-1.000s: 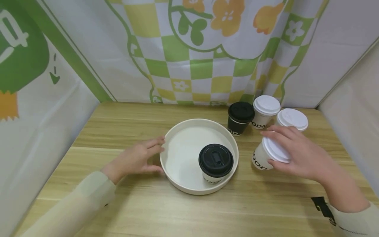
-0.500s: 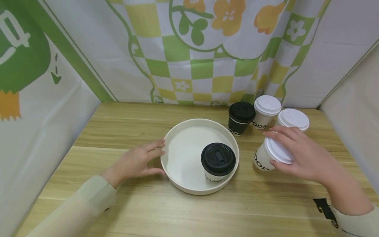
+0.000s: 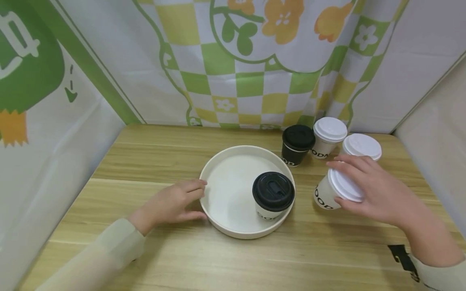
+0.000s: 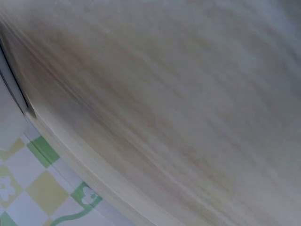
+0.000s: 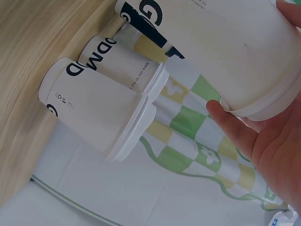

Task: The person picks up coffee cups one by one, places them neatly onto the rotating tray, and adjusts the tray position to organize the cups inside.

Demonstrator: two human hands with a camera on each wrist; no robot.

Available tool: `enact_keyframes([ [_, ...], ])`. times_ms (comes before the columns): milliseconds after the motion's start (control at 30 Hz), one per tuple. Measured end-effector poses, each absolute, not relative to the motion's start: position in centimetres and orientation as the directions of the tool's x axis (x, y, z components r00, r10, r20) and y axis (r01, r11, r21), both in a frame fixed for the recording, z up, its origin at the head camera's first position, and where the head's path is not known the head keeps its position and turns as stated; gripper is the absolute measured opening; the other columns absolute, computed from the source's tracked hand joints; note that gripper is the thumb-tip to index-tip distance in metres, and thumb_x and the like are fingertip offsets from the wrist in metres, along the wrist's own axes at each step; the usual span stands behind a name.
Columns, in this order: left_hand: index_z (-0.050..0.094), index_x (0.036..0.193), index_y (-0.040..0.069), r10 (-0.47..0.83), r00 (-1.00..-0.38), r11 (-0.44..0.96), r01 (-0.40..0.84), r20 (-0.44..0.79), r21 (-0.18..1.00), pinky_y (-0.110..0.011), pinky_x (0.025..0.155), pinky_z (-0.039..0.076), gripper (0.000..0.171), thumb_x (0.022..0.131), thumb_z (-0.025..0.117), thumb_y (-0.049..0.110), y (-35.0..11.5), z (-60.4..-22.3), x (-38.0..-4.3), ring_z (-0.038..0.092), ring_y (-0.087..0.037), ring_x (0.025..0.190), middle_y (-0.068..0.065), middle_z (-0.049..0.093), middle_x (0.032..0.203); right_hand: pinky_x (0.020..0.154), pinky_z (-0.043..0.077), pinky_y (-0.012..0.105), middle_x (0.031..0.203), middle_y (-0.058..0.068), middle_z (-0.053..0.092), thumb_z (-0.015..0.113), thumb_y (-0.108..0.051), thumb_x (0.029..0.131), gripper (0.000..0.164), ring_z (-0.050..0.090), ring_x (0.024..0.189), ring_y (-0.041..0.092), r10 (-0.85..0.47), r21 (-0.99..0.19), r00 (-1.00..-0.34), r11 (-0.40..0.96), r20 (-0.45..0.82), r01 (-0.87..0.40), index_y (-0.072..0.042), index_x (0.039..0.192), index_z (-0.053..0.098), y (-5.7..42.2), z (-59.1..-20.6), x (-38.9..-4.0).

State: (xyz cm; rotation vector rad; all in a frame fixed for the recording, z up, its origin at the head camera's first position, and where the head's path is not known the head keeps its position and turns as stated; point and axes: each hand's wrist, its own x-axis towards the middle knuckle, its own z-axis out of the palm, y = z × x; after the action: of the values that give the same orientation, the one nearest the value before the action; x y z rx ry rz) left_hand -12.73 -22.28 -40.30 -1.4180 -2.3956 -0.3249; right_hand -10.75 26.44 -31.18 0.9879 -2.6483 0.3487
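My left hand (image 3: 177,202) is at the left side of a round cream tray (image 3: 225,233), its fingertips over the rim and the thumb lower along the outside. A paper cup with a black lid (image 3: 274,192) stands inside the tray at the right. My right hand (image 3: 376,190) grips a white paper cup with a white lid (image 3: 327,194), fingers and thumb around the lid end. In the right wrist view this white cup (image 5: 225,52) fills the upper right; whether its base touches the table cannot be told. The left wrist view does not show the left hand.
Behind the right hand stand a black cup with black lid (image 3: 297,145) and two white-lidded cups, one at the back (image 3: 329,131), one at the right (image 3: 362,146). The wooden table (image 3: 145,157) ends at a checked curtain (image 3: 251,85) and pale side walls.
My left hand has slid toward me along the tray's left side. The black-lidded cup in the tray has shifted right and slightly away. The right hand has kept nearly the same place and grip.
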Motion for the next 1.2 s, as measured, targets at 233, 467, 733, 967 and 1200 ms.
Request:
enact_keyframes([
  [233,0.066,0.107,0.002,0.813,-0.406,0.446,0.895,0.418,0.004,-0.038,0.097,0.057,0.055,0.085,0.073,0.051,-22.0,-40.4,-12.8,0.067,-0.027,0.107,-0.015,0.068,0.113,0.085,0.050,0.054,0.136,0.012,0.056,0.084,-0.032,0.065,0.079,0.050,0.119,0.035,-0.596,-0.123,-0.715,0.730,0.365,-0.672,-0.019,0.137,0.055,26.5,-31.2,-10.8],
  [467,0.065,0.104,0.002,0.819,-0.389,0.429,0.903,0.422,0.000,-0.038,0.098,0.057,0.050,0.091,0.066,0.050,-21.7,-40.5,-12.6,0.066,-0.023,0.103,-0.012,0.068,0.109,0.085,0.050,0.054,0.136,0.013,0.055,0.084,-0.031,0.066,0.078,0.050,0.119,0.036,-0.596,-0.117,-0.716,0.733,0.363,-0.670,-0.019,0.137,0.054,26.6,-31.0,-10.6],
  [733,0.066,0.105,0.004,0.824,-0.386,0.432,0.902,0.415,-0.017,-0.040,0.095,0.058,0.049,0.088,0.070,0.049,-21.5,-40.0,-12.4,0.067,-0.025,0.106,-0.010,0.071,0.107,0.085,0.050,0.053,0.135,0.012,0.057,0.085,-0.030,0.063,0.080,0.052,0.117,0.035,-0.598,-0.112,-0.704,0.727,0.382,-0.678,-0.018,0.136,0.056,26.6,-31.0,-10.7],
  [967,0.063,0.127,0.002,0.812,-0.462,0.498,0.867,0.357,-0.010,-0.051,0.102,0.052,0.081,0.069,0.083,0.055,-23.1,-38.3,-14.5,0.058,-0.035,0.128,-0.014,0.065,0.131,0.086,0.048,0.050,0.135,0.011,0.057,0.085,-0.028,0.063,0.079,0.051,0.117,0.034,-0.597,-0.117,-0.703,0.725,0.386,-0.679,-0.017,0.136,0.056,26.6,-30.7,-10.6],
  [1200,0.061,0.131,0.003,0.829,-0.500,0.521,0.853,0.249,-0.023,-0.054,0.105,0.050,0.084,0.071,0.081,0.058,-23.7,-37.4,-16.2,0.055,-0.036,0.131,-0.016,0.060,0.138,0.083,0.050,0.051,0.135,0.010,0.057,0.085,-0.028,0.064,0.078,0.051,0.118,0.034,-0.603,-0.118,-0.704,0.722,0.375,-0.682,-0.019,0.136,0.056,26.3,-30.7,-10.7],
])
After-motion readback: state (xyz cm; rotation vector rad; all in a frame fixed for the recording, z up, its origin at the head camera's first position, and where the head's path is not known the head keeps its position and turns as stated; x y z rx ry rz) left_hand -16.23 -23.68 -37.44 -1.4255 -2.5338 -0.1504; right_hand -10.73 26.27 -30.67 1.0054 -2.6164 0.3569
